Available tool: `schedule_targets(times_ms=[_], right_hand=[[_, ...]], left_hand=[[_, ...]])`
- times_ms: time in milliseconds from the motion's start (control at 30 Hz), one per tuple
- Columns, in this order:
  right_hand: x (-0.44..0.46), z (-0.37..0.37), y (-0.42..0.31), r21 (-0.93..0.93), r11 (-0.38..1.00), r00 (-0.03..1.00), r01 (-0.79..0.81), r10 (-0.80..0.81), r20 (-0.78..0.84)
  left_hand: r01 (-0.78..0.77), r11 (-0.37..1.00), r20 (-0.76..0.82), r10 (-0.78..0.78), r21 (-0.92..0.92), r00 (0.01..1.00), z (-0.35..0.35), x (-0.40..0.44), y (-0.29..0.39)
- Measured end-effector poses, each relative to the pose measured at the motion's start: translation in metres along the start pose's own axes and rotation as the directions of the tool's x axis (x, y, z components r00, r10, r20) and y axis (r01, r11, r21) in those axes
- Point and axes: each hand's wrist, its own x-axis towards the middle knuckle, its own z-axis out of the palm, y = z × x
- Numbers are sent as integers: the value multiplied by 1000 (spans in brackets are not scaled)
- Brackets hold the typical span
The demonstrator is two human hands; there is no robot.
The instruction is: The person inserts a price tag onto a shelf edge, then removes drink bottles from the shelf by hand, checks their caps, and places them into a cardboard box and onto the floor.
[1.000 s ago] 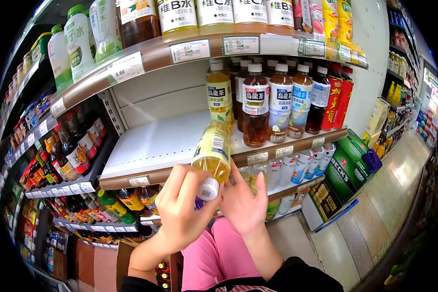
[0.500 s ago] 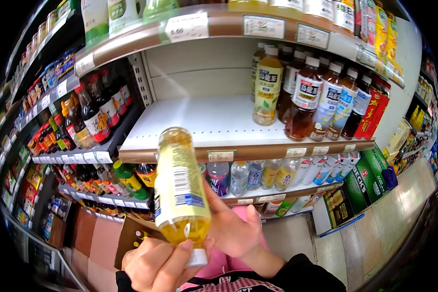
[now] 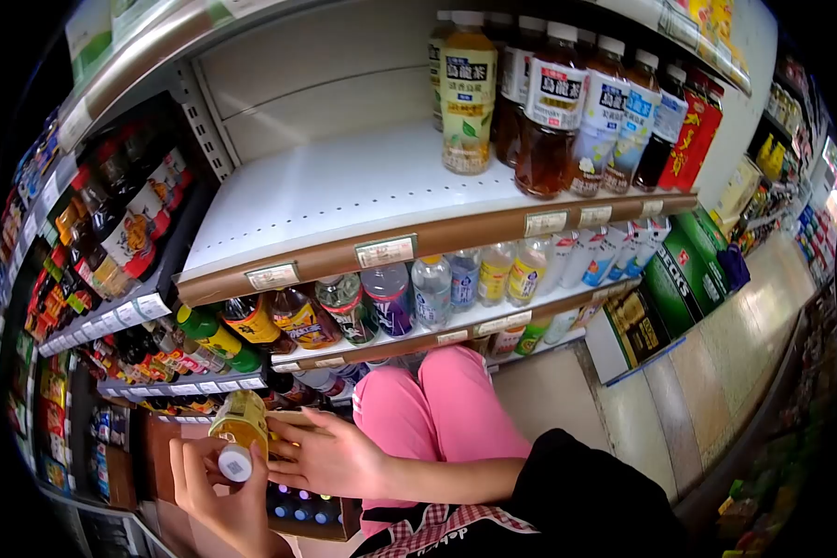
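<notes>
My left hand grips a bottle of yellow tea near its neck. The bottle is tilted, its white cap turned up toward me. Just right of it, my right hand has its fingers stretched out, the tips close to the bottle's side; whether they touch it I cannot tell. Below both hands stands a cardboard box with several blue- and purple-capped bottles in it. On the brown-edged shelf ahead, a similar yellow oolong tea bottle stands upright at the front of a row.
Dark tea bottles and a red carton stand right of the yellow tea. Water and soda bottles line the lower shelf. Sauce bottles fill the shelves at left. A green case stands on the floor at right.
The yellow tea bottle has moved down and left, from in front of the shelf to above the cardboard box. Both hands moved with it. The view has tilted down, showing the box and pink-clad knees.
</notes>
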Motion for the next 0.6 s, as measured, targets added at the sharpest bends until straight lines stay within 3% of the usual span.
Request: schedule_targets(times_ms=[167, 267, 400, 500, 600], right_hand=[[12, -45, -6, 38, 999, 994, 22, -18, -105], [18, -68, -11, 22, 999, 988, 31, -27, -152], [22, -101, -15, 24, 1000, 976, 6, -1, -219], [23, -116, -17, 17, 1000, 941, -15, 20, -338], [25, -142, -23, 12, 999, 938, -47, 48, -343]], left_hand=[[103, 995, 90, -102, -13, 991, 15, 1, -53], [212, 962, 117, -195, -169, 974, 28, -2, -81], [279, 951, 183, -252, -137, 950, 38, -7, -120], [426, 895, 218, -392, -134, 894, 45, -9, -156], [446, 887, 183, -422, -122, 888, 54, -16, -206]])
